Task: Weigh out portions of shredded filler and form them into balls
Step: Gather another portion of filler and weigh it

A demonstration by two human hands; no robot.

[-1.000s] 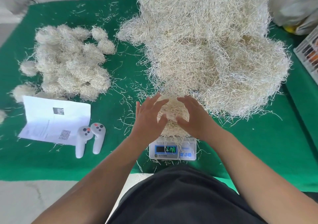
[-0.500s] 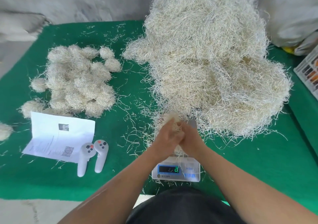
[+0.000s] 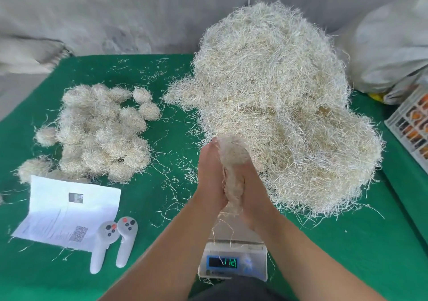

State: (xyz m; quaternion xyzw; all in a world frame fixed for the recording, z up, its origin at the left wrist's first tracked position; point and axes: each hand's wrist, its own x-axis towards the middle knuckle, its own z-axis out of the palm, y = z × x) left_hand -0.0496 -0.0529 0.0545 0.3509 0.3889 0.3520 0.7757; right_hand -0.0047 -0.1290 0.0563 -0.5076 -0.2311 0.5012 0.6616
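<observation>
On the far left of the green bench [image 3: 162,208] we have our pile of finished balls [image 3: 102,131], with a printed sheet [image 3: 69,212] in front of it and two grey controllers [image 3: 113,242] just beside the sheet.

Moving to the middle, our left hand [image 3: 209,173] and right hand [image 3: 251,180] are pressed palm to palm, fingers fairly straight, with a wad of filler [image 3: 232,161] squeezed between them; it sticks out past the fingertips and a few strands trail down at the wrists. The wad is held up in the air, above and beyond the scale [image 3: 234,261], whose platform is partly hidden by our forearms. The display is lit, but we cannot read it with any confidence.

To the right sits the big loose heap [image 3: 278,106], touching nothing we hold. Further right are a pale bag [image 3: 393,53] and a slotted crate [image 3: 414,124] at the bench edge.

We judge that the weighing of this portion is done and we are at the shaping step. Next we should roll and compress the wad between the palms until the stray ends tuck in, then carry it left to the balls. Loose strands may shed on the way.
</observation>
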